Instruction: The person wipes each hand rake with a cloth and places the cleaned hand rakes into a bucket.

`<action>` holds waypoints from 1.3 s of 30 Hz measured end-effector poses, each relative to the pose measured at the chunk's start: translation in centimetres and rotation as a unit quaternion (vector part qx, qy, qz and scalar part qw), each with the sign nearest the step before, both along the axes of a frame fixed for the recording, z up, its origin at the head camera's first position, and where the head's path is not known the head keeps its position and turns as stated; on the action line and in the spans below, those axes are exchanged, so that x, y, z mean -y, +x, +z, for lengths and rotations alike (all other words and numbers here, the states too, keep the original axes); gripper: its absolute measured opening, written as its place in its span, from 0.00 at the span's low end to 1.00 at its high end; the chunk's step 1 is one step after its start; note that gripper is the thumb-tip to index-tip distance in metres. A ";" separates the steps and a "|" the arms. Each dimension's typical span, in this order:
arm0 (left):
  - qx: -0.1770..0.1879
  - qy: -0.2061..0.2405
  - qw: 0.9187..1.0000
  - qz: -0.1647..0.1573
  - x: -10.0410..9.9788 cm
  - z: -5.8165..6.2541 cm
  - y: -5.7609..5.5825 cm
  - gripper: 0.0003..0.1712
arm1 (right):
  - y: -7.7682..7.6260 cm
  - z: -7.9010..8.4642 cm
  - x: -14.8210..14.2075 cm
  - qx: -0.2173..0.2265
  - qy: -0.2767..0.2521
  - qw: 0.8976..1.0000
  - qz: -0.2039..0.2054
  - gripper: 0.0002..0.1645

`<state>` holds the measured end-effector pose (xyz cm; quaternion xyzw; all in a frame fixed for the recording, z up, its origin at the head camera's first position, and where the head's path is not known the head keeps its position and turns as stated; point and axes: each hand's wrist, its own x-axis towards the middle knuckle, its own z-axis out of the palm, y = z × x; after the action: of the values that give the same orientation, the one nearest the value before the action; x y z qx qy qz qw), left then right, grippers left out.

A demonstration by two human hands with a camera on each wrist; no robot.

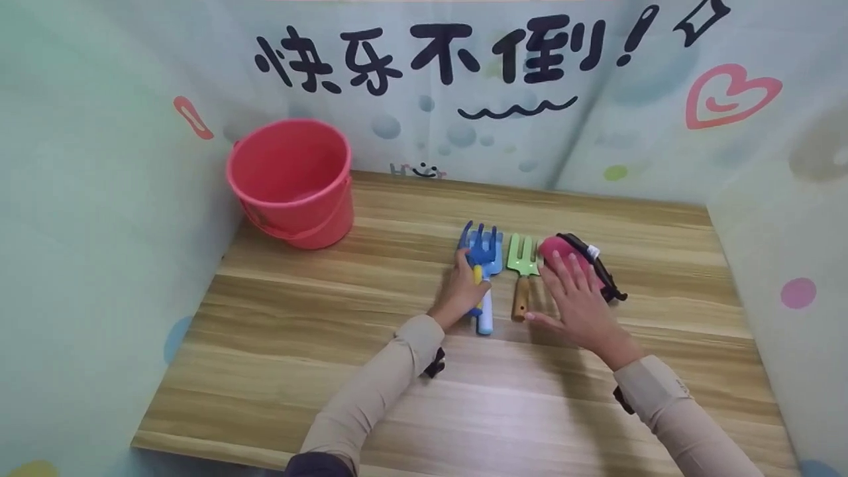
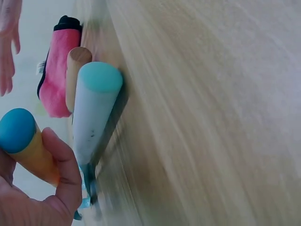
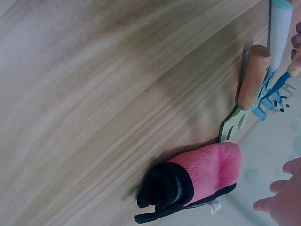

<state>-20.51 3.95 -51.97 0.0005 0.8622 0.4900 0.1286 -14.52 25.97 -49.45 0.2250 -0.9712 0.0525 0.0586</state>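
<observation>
My left hand point(image 1: 457, 295) grips the yellow handle point(image 2: 40, 157) of a blue hand rake point(image 1: 482, 250), whose curved tines point away from me. This rake overlaps a light blue garden fork with a white handle point(image 1: 485, 319) lying on the table. Just right of that lies a green garden fork point(image 1: 523, 265) with a wooden handle point(image 3: 255, 77). My right hand point(image 1: 586, 318), fingers spread and straight, is over a soft pink-and-black fabric item point(image 3: 211, 165) and covers part of it in the head view. In the right wrist view the fingers show apart from this item.
A red bucket point(image 1: 334, 218) with its handle hanging down stands at the back left of the wood-grain table point(image 1: 278, 344). Printed cloth walls point(image 1: 430, 132) enclose the table at the back and both sides.
</observation>
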 end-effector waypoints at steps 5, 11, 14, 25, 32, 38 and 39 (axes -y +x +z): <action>-0.012 -0.003 1.000 -0.008 0.8 0.6 -0.2 0.41 | -0.2 0.0 0.0 0.007 0.000 1.000 -0.001 0.53; -0.039 0.040 0.998 -0.028 2.1 1.8 -0.1 0.41 | -0.4 0.0 0.0 0.031 -0.010 0.999 -0.010 0.53; -0.056 0.068 0.995 -0.038 2.9 2.4 0.1 0.40 | -0.4 -0.1 0.0 0.027 -0.015 0.999 -0.012 0.53; -0.058 0.034 0.995 -0.067 5.6 4.2 0.9 0.23 | -1.5 0.3 -0.6 0.017 -0.024 0.999 -0.032 0.54; -0.090 0.024 0.992 -0.087 6.7 4.4 1.9 0.15 | -3.4 0.5 -2.3 0.010 -0.065 0.993 -0.093 0.47; -0.111 0.004 0.989 -0.098 7.4 4.6 2.7 0.13 | -5.3 -1.0 -3.4 0.051 -0.076 0.989 -0.120 0.43; -0.113 0.000 0.988 -0.102 7.5 4.6 2.7 0.13 | -5.5 -1.3 -3.5 0.065 -0.077 0.987 -0.126 0.43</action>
<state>-17.77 -3.59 -47.37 0.1443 0.8665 0.4711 0.0798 -20.00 29.49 -50.73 0.0921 -0.9865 0.1343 0.0185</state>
